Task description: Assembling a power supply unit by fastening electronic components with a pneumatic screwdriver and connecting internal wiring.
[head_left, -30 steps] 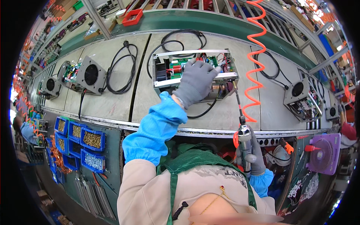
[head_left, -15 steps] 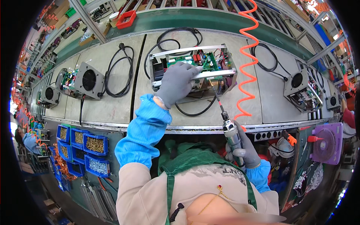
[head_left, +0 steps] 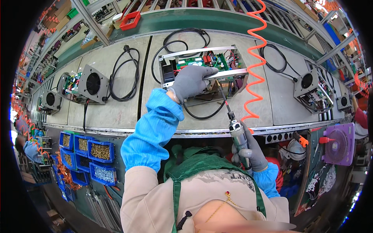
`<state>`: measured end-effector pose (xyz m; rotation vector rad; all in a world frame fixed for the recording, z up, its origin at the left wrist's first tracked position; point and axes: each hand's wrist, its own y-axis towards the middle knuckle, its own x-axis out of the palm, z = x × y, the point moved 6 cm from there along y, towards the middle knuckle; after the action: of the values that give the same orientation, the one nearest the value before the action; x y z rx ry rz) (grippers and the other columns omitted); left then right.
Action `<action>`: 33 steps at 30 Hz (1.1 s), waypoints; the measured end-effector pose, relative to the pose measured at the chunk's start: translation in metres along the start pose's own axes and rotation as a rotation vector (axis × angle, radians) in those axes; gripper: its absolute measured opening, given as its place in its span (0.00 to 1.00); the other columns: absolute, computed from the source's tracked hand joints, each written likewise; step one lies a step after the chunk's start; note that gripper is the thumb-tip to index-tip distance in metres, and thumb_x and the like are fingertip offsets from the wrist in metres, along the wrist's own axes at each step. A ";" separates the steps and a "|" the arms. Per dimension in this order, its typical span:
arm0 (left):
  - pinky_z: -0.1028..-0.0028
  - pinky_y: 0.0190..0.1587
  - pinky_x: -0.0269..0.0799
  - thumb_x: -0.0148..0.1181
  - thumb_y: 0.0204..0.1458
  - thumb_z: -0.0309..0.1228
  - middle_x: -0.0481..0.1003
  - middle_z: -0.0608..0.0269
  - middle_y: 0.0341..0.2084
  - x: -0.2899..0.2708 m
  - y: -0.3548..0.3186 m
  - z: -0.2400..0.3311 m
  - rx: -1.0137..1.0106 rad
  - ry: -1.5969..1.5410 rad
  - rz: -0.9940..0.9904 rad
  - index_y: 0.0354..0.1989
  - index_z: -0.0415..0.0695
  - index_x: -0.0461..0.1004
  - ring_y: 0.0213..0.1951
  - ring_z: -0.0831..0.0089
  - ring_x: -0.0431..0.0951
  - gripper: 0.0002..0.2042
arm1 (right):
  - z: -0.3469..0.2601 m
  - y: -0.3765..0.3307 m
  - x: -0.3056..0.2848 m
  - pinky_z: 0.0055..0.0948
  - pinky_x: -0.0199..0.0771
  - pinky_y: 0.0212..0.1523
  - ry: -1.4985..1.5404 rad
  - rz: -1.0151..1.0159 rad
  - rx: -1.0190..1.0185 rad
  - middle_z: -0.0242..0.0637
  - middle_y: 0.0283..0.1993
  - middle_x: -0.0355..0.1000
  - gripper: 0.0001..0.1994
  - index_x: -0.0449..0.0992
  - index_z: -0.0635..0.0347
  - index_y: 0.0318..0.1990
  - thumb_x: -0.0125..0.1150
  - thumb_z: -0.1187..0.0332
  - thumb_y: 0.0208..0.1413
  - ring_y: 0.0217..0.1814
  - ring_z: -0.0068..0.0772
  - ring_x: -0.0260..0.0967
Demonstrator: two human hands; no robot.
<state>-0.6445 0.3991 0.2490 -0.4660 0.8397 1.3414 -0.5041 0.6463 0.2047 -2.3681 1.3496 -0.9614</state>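
Grey workbench (head_left: pixel 116 108) — the left hand (head_left: pixel 191 80) clamps an open metal chassis (head_left: pixel 204 72), green circuit boards exposed. Below it, the right hand (head_left: pixel 250 149) grips a powered screwdriver (head_left: pixel 237 130) — bit at the chassis.

Open chassis (head_left: pixel 206 70) on bench (head_left: pixel 116 112), fan unit (head_left: pixel 91 83) left, bins (head_left: pixel 93 151) below

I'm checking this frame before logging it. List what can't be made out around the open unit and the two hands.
- Head view: the left hand covers part of the open metal-framed unit, hiding the board beneath.
- The bit tip of the power screwdriver is too small to tell whether it touches the unit.
- The right hand is partly hidden by the tool.
- Contents of the blue bins are too small to identify.
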 end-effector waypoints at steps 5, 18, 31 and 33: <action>0.65 0.45 0.74 0.55 0.45 0.28 0.79 0.57 0.38 -0.001 -0.001 0.002 -0.007 0.018 0.010 0.52 0.57 0.75 0.39 0.57 0.79 0.22 | 0.000 0.005 0.004 0.26 0.74 0.24 -0.032 0.001 -0.009 0.40 0.29 0.67 0.56 0.38 0.47 0.72 0.66 0.65 0.32 0.21 0.30 0.71; 0.62 0.40 0.75 0.53 0.47 0.26 0.79 0.58 0.37 0.006 0.001 -0.003 -0.033 0.128 -0.028 0.54 0.64 0.74 0.39 0.58 0.79 0.24 | 0.003 0.007 0.007 0.28 0.75 0.23 -0.022 0.064 -0.034 0.40 0.29 0.67 0.56 0.41 0.45 0.72 0.69 0.60 0.31 0.19 0.30 0.69; 0.64 0.44 0.71 0.63 0.42 0.32 0.73 0.65 0.47 0.000 -0.030 0.021 0.079 0.591 0.184 0.54 0.53 0.71 0.48 0.61 0.72 0.25 | 0.003 0.014 0.034 0.31 0.80 0.23 0.035 0.078 -0.102 0.39 0.31 0.69 0.55 0.39 0.41 0.72 0.71 0.54 0.37 0.19 0.28 0.70; 0.62 0.46 0.67 0.67 0.36 0.32 0.67 0.57 0.52 -0.039 -0.069 0.030 0.112 0.507 0.623 0.54 0.51 0.69 0.50 0.56 0.68 0.30 | 0.008 0.019 0.030 0.32 0.80 0.26 0.153 0.059 -0.193 0.39 0.28 0.69 0.54 0.38 0.39 0.72 0.70 0.57 0.39 0.21 0.32 0.71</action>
<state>-0.5706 0.3817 0.2862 -0.4834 1.5620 1.7589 -0.5011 0.6098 0.2017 -2.4183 1.6269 -1.0576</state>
